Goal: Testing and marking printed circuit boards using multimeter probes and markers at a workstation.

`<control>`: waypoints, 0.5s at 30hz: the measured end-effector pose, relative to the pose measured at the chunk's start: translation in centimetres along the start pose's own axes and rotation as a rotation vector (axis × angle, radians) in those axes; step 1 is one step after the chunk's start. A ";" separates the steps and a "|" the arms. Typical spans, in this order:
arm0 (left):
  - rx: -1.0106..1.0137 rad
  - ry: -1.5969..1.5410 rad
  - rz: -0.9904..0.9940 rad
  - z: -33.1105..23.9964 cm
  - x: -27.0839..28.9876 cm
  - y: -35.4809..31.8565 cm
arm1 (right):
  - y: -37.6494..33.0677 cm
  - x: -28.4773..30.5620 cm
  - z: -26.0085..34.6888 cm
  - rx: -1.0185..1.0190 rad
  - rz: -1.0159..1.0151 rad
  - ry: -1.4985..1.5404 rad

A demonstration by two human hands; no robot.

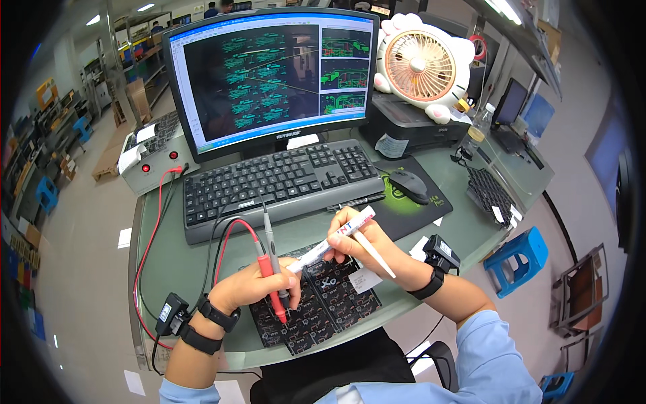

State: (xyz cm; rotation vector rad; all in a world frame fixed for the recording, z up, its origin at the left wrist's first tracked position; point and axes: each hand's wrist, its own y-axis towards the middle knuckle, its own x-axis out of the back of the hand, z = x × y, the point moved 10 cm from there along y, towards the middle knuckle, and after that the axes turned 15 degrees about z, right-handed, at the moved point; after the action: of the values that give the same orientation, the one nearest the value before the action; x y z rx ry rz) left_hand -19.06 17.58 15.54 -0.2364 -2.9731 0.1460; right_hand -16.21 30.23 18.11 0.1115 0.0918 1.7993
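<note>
My left hand is closed round a red test probe and a black-and-grey test probe, their tips pointing down at a black printed circuit board panel. In my right hand a white paint marker slants down to the left. Its lower end meets the thumb side of my left hand; whether the left fingers pinch it I cannot tell. A slim white stick-like tool also pokes out from under the right fingers. White marks and a paper label show on the panel.
Behind the panel lie a black keyboard, a mouse on its mat, and a monitor. A fan sits on a printer. Probe leads run left to a metal box. Blue stool at right.
</note>
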 end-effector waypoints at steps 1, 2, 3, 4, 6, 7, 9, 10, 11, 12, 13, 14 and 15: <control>0.003 0.000 0.003 0.1 0.0 0.0 | 0.2 -0.5 0.1 0.014 0.045 0.011; 0.006 0.001 0.005 0.2 0.0 0.0 | 0.3 -0.6 0.0 0.014 0.050 0.010; 0.005 0.000 0.001 0.1 0.0 -0.1 | 0.4 -0.9 -0.4 -0.006 0.073 0.042; 0.005 -0.003 -0.001 0.0 0.0 -0.1 | 0.5 -1.1 -0.8 -0.028 0.095 0.074; 0.004 -0.008 -0.006 0.0 -0.1 -0.1 | 0.5 -0.9 -1.1 -0.089 0.077 0.059; 0.004 -0.015 -0.022 0.2 0.0 0.0 | 0.5 -0.8 -1.2 -0.086 0.071 0.073; 0.003 -0.025 -0.036 0.3 0.1 0.2 | 0.5 -0.8 -1.5 -0.087 0.064 0.086; 0.015 -0.029 -0.044 0.4 0.2 0.1 | 0.6 -0.7 -1.5 -0.078 0.043 0.085; 0.027 -0.032 -0.051 0.5 0.3 0.1 | 0.6 -0.6 -1.5 -0.069 0.021 0.085; 0.027 -0.034 -0.048 0.6 0.2 0.1 | 0.5 -0.7 -1.6 -0.071 0.018 0.086; 0.052 -0.053 -0.046 1.2 0.2 0.1 | 0.4 -0.8 -1.8 -0.099 0.010 0.095; 0.076 -0.073 -0.044 1.5 0.1 0.0 | 0.2 -0.8 -2.0 -0.127 0.000 0.105; 0.076 -0.072 -0.040 1.4 0.0 0.1 | 0.1 -0.7 -1.9 -0.127 -0.003 0.105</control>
State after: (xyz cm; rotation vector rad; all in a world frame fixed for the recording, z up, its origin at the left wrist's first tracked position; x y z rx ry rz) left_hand -19.31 17.56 14.18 -0.1652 -3.0337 0.2676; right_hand -16.34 29.49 16.24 -0.0737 0.0528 1.8023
